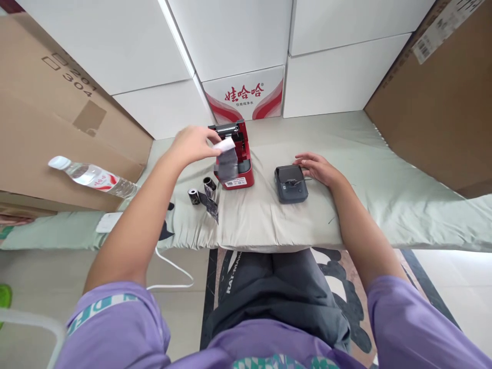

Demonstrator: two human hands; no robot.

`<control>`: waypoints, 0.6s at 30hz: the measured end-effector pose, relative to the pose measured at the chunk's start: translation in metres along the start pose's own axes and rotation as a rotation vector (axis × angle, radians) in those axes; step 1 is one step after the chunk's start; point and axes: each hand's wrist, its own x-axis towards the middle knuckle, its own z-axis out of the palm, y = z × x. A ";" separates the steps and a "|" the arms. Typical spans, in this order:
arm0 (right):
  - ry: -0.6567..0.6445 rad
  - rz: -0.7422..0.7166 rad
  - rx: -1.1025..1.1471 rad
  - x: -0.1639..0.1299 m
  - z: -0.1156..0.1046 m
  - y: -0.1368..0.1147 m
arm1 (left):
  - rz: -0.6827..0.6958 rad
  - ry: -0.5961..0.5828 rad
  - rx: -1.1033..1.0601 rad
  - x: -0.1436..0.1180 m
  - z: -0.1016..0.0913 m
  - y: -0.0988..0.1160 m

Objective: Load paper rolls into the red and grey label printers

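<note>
My left hand (196, 144) pinches a small white paper roll (226, 145) between thumb and fingers, with a greyish strip hanging from it. Right behind and below the roll stands a red label printer (244, 180), its lid raised. On the right, my right hand (315, 168) rests at the far right corner of a small dark grey printer (291, 192), fingers apart and touching its edge. Two small rolls of black ribbon (194, 197) lie to the left of the red printer, with a loose dark strip (211, 209) trailing from them.
A clear water bottle (100, 180) leans at the left beside a large cardboard box (49, 113). Another cardboard box (449, 107) stands at the right. White cartons (238, 31) are stacked behind the cloth-covered surface (392, 205). A white cable (180, 271) hangs over the front edge.
</note>
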 end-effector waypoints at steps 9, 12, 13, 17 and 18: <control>0.019 -0.010 -0.032 0.003 0.000 0.002 | -0.378 -0.139 -0.196 -0.071 -0.028 -0.096; 0.023 -0.016 -0.030 0.002 0.000 0.002 | -0.445 -0.215 -0.096 -0.074 0.000 -0.124; 0.023 -0.018 -0.033 0.002 0.000 0.001 | -0.454 -0.240 -0.097 -0.075 0.012 -0.130; 0.021 -0.027 -0.046 0.002 -0.001 0.001 | -0.417 -0.360 -0.026 -0.075 0.049 -0.145; 0.021 -0.028 -0.048 0.002 -0.002 0.001 | -0.390 -0.382 0.013 -0.075 0.052 -0.148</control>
